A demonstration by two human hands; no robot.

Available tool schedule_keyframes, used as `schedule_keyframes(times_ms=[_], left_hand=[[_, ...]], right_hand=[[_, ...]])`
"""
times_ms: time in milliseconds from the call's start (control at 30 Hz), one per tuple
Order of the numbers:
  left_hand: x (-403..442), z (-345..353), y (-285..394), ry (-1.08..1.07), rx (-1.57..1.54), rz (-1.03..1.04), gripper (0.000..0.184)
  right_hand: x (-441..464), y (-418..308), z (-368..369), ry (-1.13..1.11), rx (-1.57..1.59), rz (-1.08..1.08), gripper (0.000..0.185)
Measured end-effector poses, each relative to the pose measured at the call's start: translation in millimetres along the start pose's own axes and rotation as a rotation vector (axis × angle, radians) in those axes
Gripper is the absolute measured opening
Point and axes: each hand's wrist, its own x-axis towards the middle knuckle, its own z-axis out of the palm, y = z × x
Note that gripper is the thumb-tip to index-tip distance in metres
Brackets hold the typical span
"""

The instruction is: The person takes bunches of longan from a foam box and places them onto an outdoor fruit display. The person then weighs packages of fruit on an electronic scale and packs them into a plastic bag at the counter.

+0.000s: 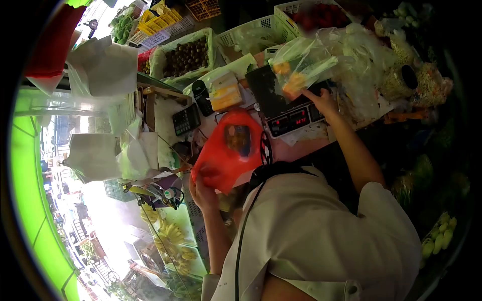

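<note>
My left hand (203,193) is closed on the lower left edge of a red plastic bag (216,165). A small package (238,139) with brownish contents shows at the bag's middle; whether it lies in or on the bag I cannot tell. My right hand (321,101) is over a digital scale (288,123) with lit red digits, its fingers apart. Its fingertips are beside a clear plastic bag (314,70) with orange-yellow pieces (294,86) inside, resting on the scale's dark plate. Whether they touch the bag is unclear.
A black calculator (186,120), a dark handset (202,98) and a yellow-white packet (226,95) lie left of the scale. Behind stands a crate of round brown fruit (187,57). Bananas (170,235) lie below left; jars (401,78) stand at right.
</note>
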Motion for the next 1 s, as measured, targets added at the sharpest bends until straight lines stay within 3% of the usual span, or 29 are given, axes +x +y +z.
schedule_keyframes(times_ms=[67, 167, 267, 333, 367, 433, 500, 567, 633, 733, 800, 833, 867, 933, 967, 1000], left_hand=[[-1.2, -1.0, -3.3, -0.006, 0.035, -0.03, 0.029], [-9.2, 15.6, 9.0, -0.045, 0.107, -0.019, 0.029], [-15.4, 19.0, 15.2, -0.116, 0.173, -0.012, 0.032], [-16.2, 16.0, 16.1, -0.146, 0.219, -0.002, 0.033], [-16.8, 11.3, 12.4, -0.158, 0.225, 0.002, 0.034], [-23.9, 7.1, 7.9, -0.124, 0.214, -0.006, 0.035], [-31.0, 10.4, 10.2, -0.04, 0.037, -0.041, 0.037], [-24.4, -12.8, -5.6, 0.005, 0.102, -0.037, 0.037], [-20.0, -24.1, -11.8, -0.072, 0.128, -0.062, 0.039], [-11.3, -20.1, -13.6, -0.028, 0.313, 0.034, 0.039], [-10.2, -4.0, 0.5, -0.037, 0.354, 0.07, 0.04], [-9.4, -0.2, 5.5, -0.056, 0.402, 0.092, 0.04], [-3.3, -6.5, -6.3, -0.071, 0.378, 0.068, 0.039], [-4.4, -11.6, 1.2, -0.07, 0.472, 0.04, 0.039], [-4.7, -12.9, 6.2, -0.071, 0.569, 0.015, 0.039], [-6.1, -12.8, 10.6, -0.079, 0.565, 0.01, 0.039]], right_hand=[[29.9, -15.6, 2.1, -0.013, 0.289, -0.454, 0.091], [93.6, -26.7, 42.9, 0.113, 0.237, -0.488, 0.085], [94.7, -48.4, 65.6, -0.058, 0.552, -0.272, 0.067], [82.7, -62.8, 70.7, -0.058, 0.002, -0.286, 0.047], [72.8, -65.8, 72.1, -0.076, -0.008, -0.3, 0.047], [45.9, -67.2, 69.9, -0.181, 0.27, -0.338, 0.032], [12.0, -74.4, 66.8, -0.283, 0.343, -0.404, 0.031], [-27.1, -94.6, 60.8, -0.385, 0.425, -0.463, 0.031], [-67.1, -121.4, 53.2, -0.708, 0.412, -0.461, 0.025], [-121.2, -143.0, 83.9, -0.951, 0.392, -0.308, 0.021], [-151.9, -145.5, 128.7, -0.975, 0.482, -0.197, 0.019], [-159.9, -135.4, 156.9, -0.959, 0.468, -0.097, 0.022], [-170.8, -135.9, 171.6, -1.014, 0.384, 0.152, 0.027], [-181.9, -96.3, 227.1, -0.878, 0.25, -0.312, 0.034], [-186.3, -83.4, 240.3, -0.872, 0.246, -0.309, 0.034], [-194.7, -79.7, 243.3, -0.687, -0.084, -0.988, 0.033]])
